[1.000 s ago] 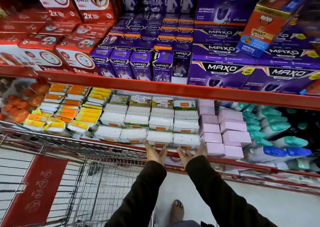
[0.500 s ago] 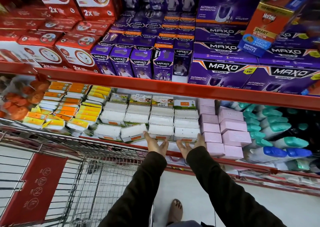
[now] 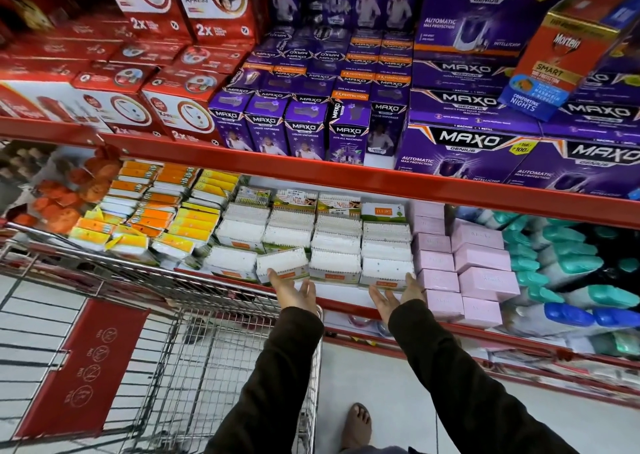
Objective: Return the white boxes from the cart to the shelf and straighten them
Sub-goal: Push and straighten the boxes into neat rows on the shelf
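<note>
A: White boxes (image 3: 332,245) status?
B: Stacked in rows on the lower shelf (image 3: 346,303), between the orange packs (image 3: 145,211) and pink boxes (image 3: 481,263). One front box (image 3: 282,263) is tilted.
A: Hands?
B: Left hand (image 3: 292,292) open, fingertips at the tilted box. Right hand (image 3: 394,296) open, thumb on the rightmost front box. Cart (image 3: 194,315) below left.

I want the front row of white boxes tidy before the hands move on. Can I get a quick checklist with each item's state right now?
1. Left hand free, open at the tilted white box: ok.
2. Right hand free, open under the right-end white box: ok.
3. Tilted white box square with its row: not ok, it sits askew.
4. The other front white boxes aligned: ok.
5. Cart emptied of white boxes: cannot tell, only part shows.
</note>
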`<state>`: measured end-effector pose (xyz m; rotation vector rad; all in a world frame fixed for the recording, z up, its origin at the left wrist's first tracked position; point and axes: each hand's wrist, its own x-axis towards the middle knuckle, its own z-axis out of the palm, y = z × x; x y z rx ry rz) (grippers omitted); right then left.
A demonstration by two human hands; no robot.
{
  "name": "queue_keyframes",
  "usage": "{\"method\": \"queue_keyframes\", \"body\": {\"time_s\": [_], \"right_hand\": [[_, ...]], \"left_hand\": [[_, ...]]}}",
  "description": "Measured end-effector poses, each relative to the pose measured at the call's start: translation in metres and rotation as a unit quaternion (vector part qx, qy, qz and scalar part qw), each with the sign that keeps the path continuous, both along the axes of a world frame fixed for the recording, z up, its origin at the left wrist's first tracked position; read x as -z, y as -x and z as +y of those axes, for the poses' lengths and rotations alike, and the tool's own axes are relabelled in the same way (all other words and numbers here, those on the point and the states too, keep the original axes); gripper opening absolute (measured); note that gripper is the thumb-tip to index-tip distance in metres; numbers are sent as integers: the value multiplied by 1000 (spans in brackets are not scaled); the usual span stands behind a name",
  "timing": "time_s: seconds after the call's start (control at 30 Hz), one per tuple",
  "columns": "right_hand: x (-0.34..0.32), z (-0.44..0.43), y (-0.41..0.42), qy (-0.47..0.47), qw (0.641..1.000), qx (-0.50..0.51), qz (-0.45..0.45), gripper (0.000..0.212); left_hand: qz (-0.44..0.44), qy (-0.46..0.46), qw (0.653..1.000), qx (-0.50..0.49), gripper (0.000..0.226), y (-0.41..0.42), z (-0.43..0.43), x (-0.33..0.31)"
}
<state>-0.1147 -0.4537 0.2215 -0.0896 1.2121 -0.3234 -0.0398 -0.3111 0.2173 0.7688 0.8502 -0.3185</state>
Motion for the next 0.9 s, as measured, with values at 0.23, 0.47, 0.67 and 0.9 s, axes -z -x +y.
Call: {"method": "queue_keyframes", "body": {"time_s": [0.23, 0.47, 0.67, 0.9], "right_hand": [[1, 0, 1, 15, 1000, -2, 2, 51], [1, 9, -4, -6, 1000, 8, -14, 63], [6, 42, -21, -117, 987, -37, -102, 95], [3, 60, -45, -127, 982, -24, -139, 103]], "left_hand": [[6, 21, 999, -23, 74, -21, 22, 0], [2, 5, 1000, 21, 73, -44, 29, -5], [2, 3, 998, 60, 81, -48, 32, -2], [-16, -6, 996, 92, 79, -53, 36, -3]]}}
